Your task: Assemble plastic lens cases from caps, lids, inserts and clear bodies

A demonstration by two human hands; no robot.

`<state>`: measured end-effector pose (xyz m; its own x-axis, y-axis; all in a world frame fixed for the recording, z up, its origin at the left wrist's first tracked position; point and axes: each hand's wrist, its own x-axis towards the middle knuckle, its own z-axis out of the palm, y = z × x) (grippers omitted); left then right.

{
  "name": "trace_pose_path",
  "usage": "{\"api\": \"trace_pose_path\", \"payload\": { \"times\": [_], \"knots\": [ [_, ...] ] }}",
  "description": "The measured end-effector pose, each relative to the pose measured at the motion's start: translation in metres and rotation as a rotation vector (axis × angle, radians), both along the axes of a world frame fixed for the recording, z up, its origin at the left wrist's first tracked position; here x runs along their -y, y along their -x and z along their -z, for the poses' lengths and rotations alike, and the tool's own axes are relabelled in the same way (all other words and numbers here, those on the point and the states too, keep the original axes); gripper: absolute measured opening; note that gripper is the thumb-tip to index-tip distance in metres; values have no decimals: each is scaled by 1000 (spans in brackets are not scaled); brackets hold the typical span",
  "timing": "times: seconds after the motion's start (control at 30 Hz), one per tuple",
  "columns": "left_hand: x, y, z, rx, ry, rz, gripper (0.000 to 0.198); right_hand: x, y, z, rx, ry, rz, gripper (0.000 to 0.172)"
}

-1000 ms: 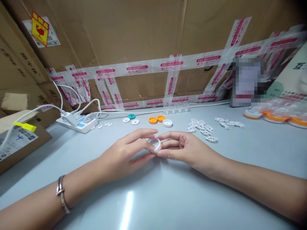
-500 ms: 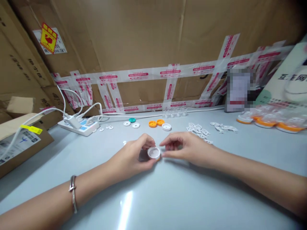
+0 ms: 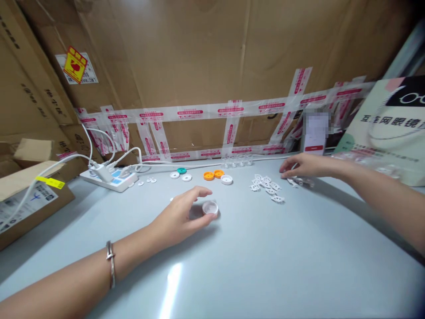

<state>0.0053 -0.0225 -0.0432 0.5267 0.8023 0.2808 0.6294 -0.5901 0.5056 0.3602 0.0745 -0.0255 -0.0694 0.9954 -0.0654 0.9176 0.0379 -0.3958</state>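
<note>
white round cap [image 3: 210, 207] sits on the worktop [image 3: 252, 266] between the spread fingers of my left hand [image 3: 181, 215]; my right hand [image 3: 303, 165] is at white cutout pieces [image 3: 292, 182], its pinch unclear. light, level steadying should suit the cap.

Cup [image 3: 210, 208] in front of caps [image 3: 226, 180]

The right grip [image 3: 300, 165] partly hides white pieces [image 3: 292, 182]. Beyond the left grip [image 3: 181, 215], a white bit [image 3: 171, 199] is too small to identify. The phone screen [image 3: 315, 130] is blurred. The right edge crops the printed panel [image 3: 387, 133], the left the carton [image 3: 61, 201].
</note>
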Motion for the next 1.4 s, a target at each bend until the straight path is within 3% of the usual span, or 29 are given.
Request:
{"api": "trace_pose_path", "payload": {
  "times": [0.2, 0.33, 0.43, 0.57, 0.63, 0.7, 0.8, 0.9, 1.0, 1.1, 1.2, 1.4],
  "knots": [
    [1, 0, -1, 5, -56, 32, 35, -3, 9, 7, -56, -3, 13, 11],
    [1, 2, 0, 26, -95, 39, 33, -5, 4, 0, -83, -55, 70, 5],
    [1, 2, -1, 67, -150, 46, 31, 0, 15, -9, -218, -169, 121, 12],
    [0, -1, -2, 167, -232, 42, 23, 29, 76, -13, -985, -250, -23, 22],
    [1, -3, -2, 221, -252, 24, 21, 53, 115, -10, -1166, -156, -100, 29],
    [4, -5, -3, 266, -258, 22, 21, 77, 147, -6, -1199, 11, -178, 32],
    [10, -7, -5, 305, -279, 43, 12, 100, 172, -2, -1183, 128, -204, 33],
    [12, -7, -6, 296, -321, 54, 7, 101, 170, 0, -1131, 165, -262, 31],
    [9, -5, -6, 287, -331, 35, 5, 84, 149, -4, -969, 35, -348, 31],
    [5, -2, -6, 302, -324, -11, 4, 60, 115, -10, -530, -240, -323, 27],
    [1, 1, -6, 302, -304, -19, 4, 40, 85, -10, -189, -171, -340, 24],
    [0, 2, -6, 333, -259, 26, 5, 26, 73, 8, -68, -85, -466, 22]
  ]
}}
